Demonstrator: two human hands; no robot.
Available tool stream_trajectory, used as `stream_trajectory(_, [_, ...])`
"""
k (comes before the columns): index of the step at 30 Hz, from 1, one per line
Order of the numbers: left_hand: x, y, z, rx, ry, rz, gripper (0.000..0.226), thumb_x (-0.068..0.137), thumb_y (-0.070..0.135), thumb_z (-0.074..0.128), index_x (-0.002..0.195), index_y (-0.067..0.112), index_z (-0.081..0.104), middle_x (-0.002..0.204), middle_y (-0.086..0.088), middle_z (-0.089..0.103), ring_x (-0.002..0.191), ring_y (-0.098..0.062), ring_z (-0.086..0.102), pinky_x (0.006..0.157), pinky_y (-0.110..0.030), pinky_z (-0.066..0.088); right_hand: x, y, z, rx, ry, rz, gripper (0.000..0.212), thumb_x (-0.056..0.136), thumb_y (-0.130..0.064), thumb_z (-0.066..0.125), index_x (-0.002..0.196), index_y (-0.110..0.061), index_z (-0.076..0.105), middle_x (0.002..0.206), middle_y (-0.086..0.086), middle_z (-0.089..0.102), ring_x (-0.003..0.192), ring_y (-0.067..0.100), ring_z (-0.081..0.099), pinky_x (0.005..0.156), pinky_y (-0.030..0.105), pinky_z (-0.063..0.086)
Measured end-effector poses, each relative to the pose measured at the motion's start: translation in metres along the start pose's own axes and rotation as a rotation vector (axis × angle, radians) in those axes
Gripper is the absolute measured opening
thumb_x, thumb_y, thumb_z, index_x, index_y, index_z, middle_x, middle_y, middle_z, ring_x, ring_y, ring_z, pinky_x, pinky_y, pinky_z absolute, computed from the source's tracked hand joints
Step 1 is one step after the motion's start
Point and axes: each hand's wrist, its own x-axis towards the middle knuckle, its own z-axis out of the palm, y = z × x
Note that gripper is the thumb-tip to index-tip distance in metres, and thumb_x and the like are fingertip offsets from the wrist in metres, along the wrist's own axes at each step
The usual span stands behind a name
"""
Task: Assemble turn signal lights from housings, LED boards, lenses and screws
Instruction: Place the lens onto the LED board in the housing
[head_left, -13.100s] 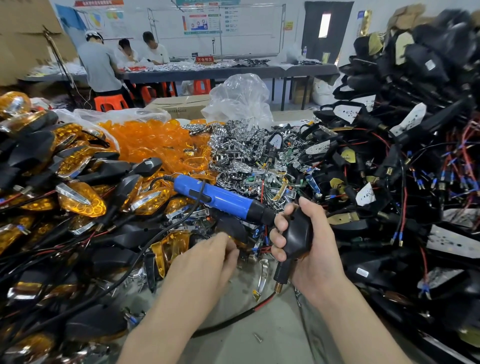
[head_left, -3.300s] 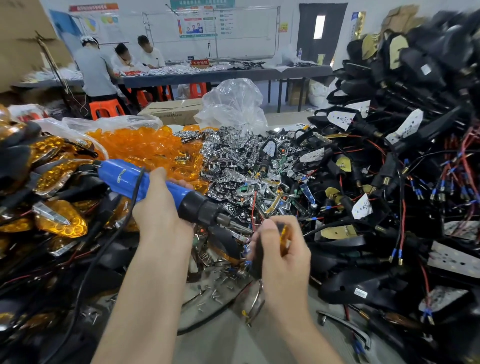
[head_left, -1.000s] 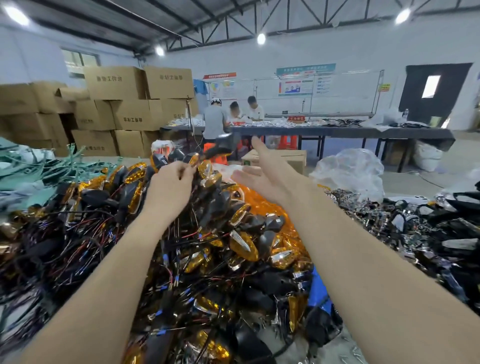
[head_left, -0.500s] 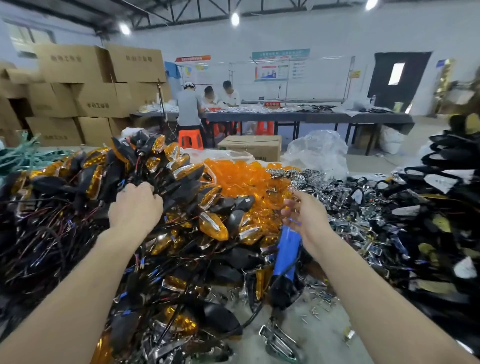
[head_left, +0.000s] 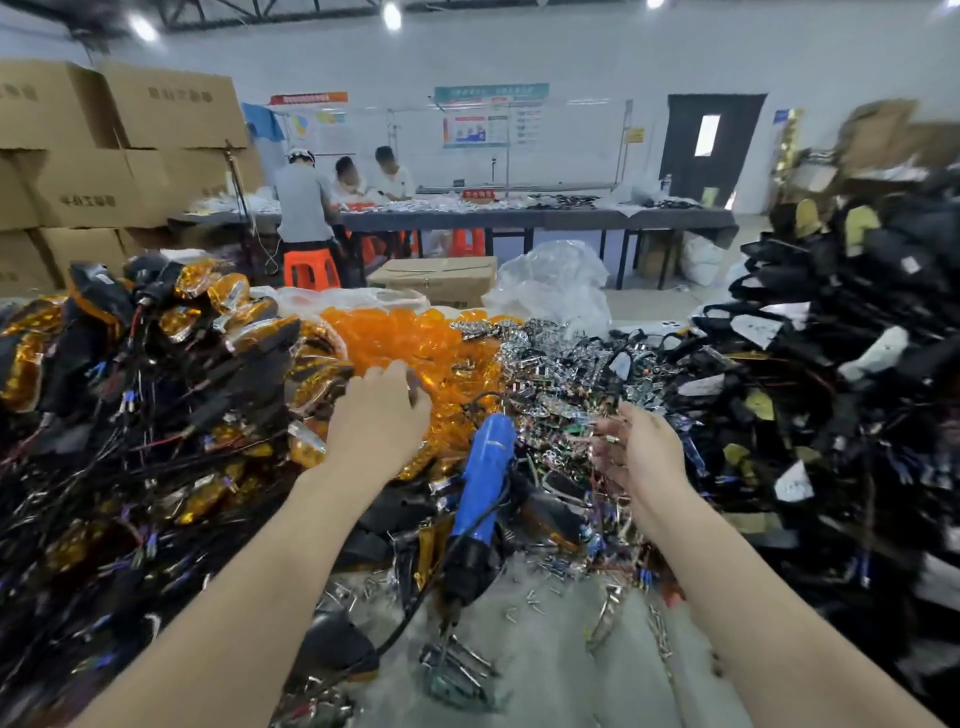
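Over the middle of the bench (head_left: 545, 675), above the lenses (head_left: 415, 338): left hand (head_left: 379, 415), back to the camera, fingers bent down toward the orange heap, near it or touching; cannot tell whether closed round a lens. To its right, over the boards (head_left: 561, 384) and chrome bits: right hand (head_left: 641, 449), palm turned inward, fingers loose and spread, nothing plainly held, though blurred at the tips. Between the two, lying untouched with its tip down on the bench: blue screwdriver (head_left: 485, 467), black cord trailing toward the near edge. Around the tip, loose screws (head_left: 535, 597) scattered on bare bench. Farther right, a tall heap of black housings (head_left: 831, 395) with wires; farther left, a heap of lights (head_left: 171, 364) that look finished, amber faces and tangled leads. Beyond, a plastic bag (head_left: 556, 291), cartons (head_left: 104, 130), and people (head_left: 311, 202) at a far table (head_left: 519, 218). Judged from this: parts-gathering for a fresh unit, not fastening, given the screwdriver at rest and no housing in either hand. Next, probably: close on one lens with the left, pick one board with the right, then fetch a housing from the right heap. Calls for singling out one piece from a slippery, interlocked pile without dragging neighbours along, and for keeping clear of the cord.
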Motion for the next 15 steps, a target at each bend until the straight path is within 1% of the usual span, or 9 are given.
stream_trajectory(4, [0.015,0.004,0.029,0.024,-0.087,0.011,0.032,0.100,0.030,0.047,0.126,0.015,0.057,0.116,-0.008,0.062,0.109,-0.029,0.056,0.091,-0.048,0.051,0.009,0.004,-0.003,0.010,0.000,0.007,0.011,0.109,-0.022,0.048,0.102,-0.018,0.057,0.082,0.003,0.066,0.058,0.015,0.057,0.053,0.028,0.050])
stream_trajectory(7, [0.033,0.005,0.048,0.130,-0.113,0.021,0.031,0.100,0.027,0.045,0.126,0.015,0.057,0.120,-0.010,0.061,0.114,-0.031,0.054,0.094,-0.047,0.050,0.016,0.007,-0.002,0.029,-0.015,0.004,0.012,0.109,-0.022,0.046,0.104,-0.019,0.057,0.080,0.001,0.064,0.057,0.013,0.057,0.054,0.028,0.049])
stream_trajectory(11, [0.064,0.001,0.070,0.371,-0.116,0.077,0.037,0.101,0.022,0.044,0.136,0.017,0.050,0.137,-0.013,0.051,0.128,-0.035,0.044,0.104,-0.048,0.040,0.026,0.006,0.001,0.056,-0.040,0.002,0.012,0.110,-0.020,0.045,0.109,-0.020,0.058,0.078,0.001,0.065,0.054,0.010,0.057,0.049,0.024,0.048])
stream_trajectory(15, [0.098,-0.002,0.087,0.559,-0.228,0.097,0.055,0.098,0.015,0.047,0.150,0.024,0.035,0.158,-0.013,0.030,0.143,-0.037,0.030,0.113,-0.052,0.029,0.037,0.002,0.000,0.112,-0.054,-0.007,0.012,0.109,-0.019,0.046,0.111,-0.019,0.058,0.078,0.001,0.065,0.055,0.010,0.058,0.049,0.023,0.050])
